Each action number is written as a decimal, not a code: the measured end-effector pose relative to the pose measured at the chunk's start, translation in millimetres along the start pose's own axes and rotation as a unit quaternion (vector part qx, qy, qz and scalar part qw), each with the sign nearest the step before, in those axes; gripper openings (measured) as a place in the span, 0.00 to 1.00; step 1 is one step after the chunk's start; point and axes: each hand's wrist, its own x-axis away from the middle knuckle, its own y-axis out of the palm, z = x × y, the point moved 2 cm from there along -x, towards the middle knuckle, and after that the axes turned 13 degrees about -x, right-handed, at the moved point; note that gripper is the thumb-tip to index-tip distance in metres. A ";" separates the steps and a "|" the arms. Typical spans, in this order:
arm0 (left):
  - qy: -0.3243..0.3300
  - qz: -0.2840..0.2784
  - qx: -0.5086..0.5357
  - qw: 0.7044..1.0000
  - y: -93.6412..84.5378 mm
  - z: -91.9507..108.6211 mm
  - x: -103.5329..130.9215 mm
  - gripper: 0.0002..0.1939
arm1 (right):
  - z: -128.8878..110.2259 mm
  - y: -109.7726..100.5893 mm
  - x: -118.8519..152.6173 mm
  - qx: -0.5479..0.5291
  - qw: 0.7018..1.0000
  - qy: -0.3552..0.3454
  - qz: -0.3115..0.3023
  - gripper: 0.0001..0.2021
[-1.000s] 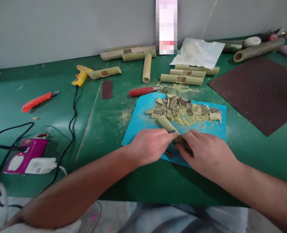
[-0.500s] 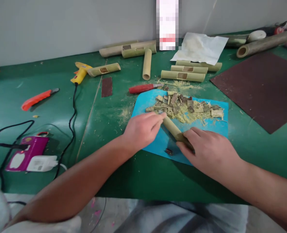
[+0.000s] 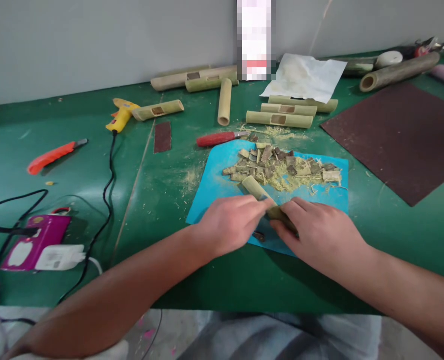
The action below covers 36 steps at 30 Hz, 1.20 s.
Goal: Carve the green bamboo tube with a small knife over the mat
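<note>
A pale green bamboo tube (image 3: 257, 189) slants over a blue sheet (image 3: 202, 200) on the table. Its near end is wrapped by my right hand (image 3: 321, 232), closed around it. My left hand (image 3: 235, 222) is closed with its fingertips pressed on the middle of the tube. A small greyish edge shows under those fingertips; what it belongs to is hidden. Bamboo chips (image 3: 269, 152) and pale shavings (image 3: 285, 177) are heaped on the sheet beyond the tube. One dark chip (image 3: 259, 236) lies close below my left fingers.
A red-handled knife (image 3: 216, 139) lies behind the sheet. To the left are an orange utility knife (image 3: 52, 157), a yellow glue gun (image 3: 121, 115) and a purple power strip (image 3: 37, 240) with cords. Cut bamboo tubes (image 3: 280, 119) stand at the back; a brown sheet (image 3: 398, 140) is at right.
My left hand has slid along the tube, from its far end toward my right hand, uncovering that end. The right hand keeps its hold. The view has shifted slightly.
</note>
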 end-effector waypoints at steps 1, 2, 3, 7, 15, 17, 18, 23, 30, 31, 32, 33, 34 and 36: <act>0.010 -0.004 0.005 1.000 0.5 1.4 0.4 0.18 | -0.2 0.1 0.0 0.001 1.000 -0.002 0.002 0.14; 0.004 0.005 0.004 1.000 0.6 1.0 0.5 0.17 | -0.3 0.1 -0.1 0.002 1.000 -0.002 0.003 0.14; -0.016 0.025 -0.002 1.000 0.3 -0.9 0.2 0.17 | -0.3 0.2 0.0 0.002 1.000 0.000 0.002 0.14; -0.046 0.068 -0.025 0.996 -0.4 -2.7 -2.0 0.16 | 0.2 0.1 0.6 0.004 1.000 0.003 -0.001 0.14; -0.060 0.069 -0.036 0.995 0.6 -1.9 -1.4 0.16 | 1.3 1.2 1.4 0.005 0.999 -0.019 0.028 0.14; -0.031 0.053 -0.032 0.998 1.8 0.5 -1.3 0.17 | 1.4 1.6 1.6 0.008 0.999 -0.019 0.028 0.14; -0.001 0.033 -0.024 0.999 2.8 3.1 -1.1 0.17 | 1.4 1.7 1.7 0.010 0.999 -0.019 0.030 0.14; -0.035 0.065 -0.024 0.997 0.7 -0.3 -1.4 0.16 | 0.4 1.0 1.8 0.016 0.999 -0.006 0.035 0.15; 0.000 0.028 0.007 1.000 1.5 -5.4 -2.6 0.16 | 0.7 0.2 1.7 0.014 0.999 -0.014 0.038 0.15; -0.028 0.050 0.002 0.998 1.1 -7.1 -2.5 0.16 | 1.0 0.3 1.9 0.015 0.999 -0.012 0.035 0.15; -0.053 0.070 -0.007 0.996 0.7 -8.3 -2.2 0.15 | 1.3 0.5 2.1 0.016 0.999 -0.010 0.033 0.15; -0.060 0.077 -0.015 0.995 0.8 -8.3 -1.7 0.15 | 1.5 0.8 2.3 0.016 0.999 -0.009 0.031 0.14; -0.050 0.070 -0.016 0.996 1.3 -7.0 -1.3 0.16 | 1.5 1.0 2.5 0.014 0.999 -0.010 0.032 0.14; 0.003 0.028 -0.003 1.000 3.2 -2.8 -0.4 0.17 | 1.5 1.4 2.8 0.008 0.999 -0.013 0.036 0.15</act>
